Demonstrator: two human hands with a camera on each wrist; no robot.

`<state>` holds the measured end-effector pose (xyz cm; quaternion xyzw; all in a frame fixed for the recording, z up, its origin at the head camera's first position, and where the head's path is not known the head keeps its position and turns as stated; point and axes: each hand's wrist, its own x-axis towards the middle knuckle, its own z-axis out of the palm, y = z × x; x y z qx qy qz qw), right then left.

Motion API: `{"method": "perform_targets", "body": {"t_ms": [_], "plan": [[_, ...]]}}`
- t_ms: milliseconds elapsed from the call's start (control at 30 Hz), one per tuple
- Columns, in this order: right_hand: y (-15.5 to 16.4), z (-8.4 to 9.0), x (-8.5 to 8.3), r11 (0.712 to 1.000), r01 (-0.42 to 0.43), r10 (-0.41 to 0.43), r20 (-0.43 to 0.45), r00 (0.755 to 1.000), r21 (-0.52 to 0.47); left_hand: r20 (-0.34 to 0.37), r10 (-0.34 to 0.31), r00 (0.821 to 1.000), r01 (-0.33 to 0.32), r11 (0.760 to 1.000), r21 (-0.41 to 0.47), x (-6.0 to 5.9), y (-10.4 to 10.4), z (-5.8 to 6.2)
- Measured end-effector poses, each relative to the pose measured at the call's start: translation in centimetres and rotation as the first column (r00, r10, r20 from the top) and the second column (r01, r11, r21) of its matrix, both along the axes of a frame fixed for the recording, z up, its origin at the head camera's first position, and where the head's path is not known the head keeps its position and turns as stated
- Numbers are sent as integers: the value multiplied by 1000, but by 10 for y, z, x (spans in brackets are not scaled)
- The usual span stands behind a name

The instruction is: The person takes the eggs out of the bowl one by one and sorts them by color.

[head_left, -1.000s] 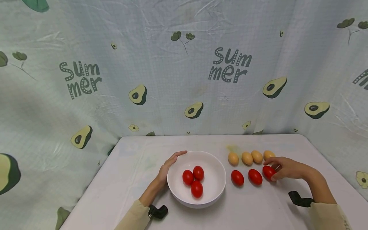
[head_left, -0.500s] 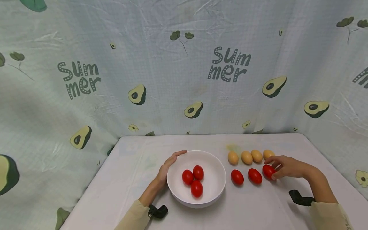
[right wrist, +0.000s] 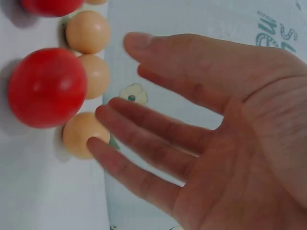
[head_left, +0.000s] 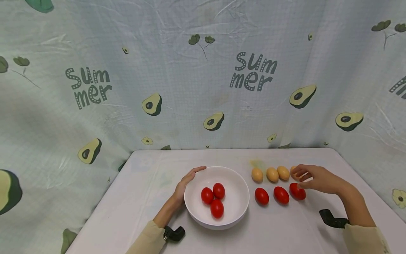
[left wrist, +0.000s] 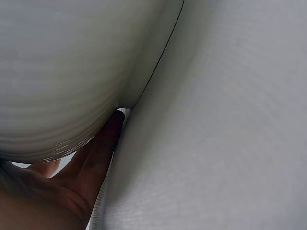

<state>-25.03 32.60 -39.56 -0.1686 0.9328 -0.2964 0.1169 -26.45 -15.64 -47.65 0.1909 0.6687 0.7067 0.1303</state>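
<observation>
left hand (head_left: 185, 183): your relaxed fingers rest against the white bowl (head_left: 236, 211), gripping nothing.
right hand (head_left: 315, 179): your fingers are spread, empty, just above the red egg (head_left: 297, 191).
red egg: on the table (head_left: 285, 229), rightmost in its row.

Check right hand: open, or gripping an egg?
Open. The right hand shows spread, straight fingers holding nothing; the nearest red egg lies on the table just below its fingertips, free of any grip.
</observation>
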Motion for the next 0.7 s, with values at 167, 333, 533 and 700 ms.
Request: {"method": "perform_targets", "body": {"t_ms": [167,333,533,700], "plan": [[-10,4,1,999,-20,18,-60,998,-28,-2,5,1000,-5,1000,7,0,0,0],[-25,8,3,996,-17,6,-122,993,-83,-6,7,1000,-7,1000,16,-1,0,0],[-46,8,3,989,-25,-7,-212,977,-146,1,4,1000,-4,1000,9,-1,0,0],[-62,8,5,986,-43,-1,-256,967,-164,-3,-3,1000,3,1000,15,-1,-1,-1]]}}
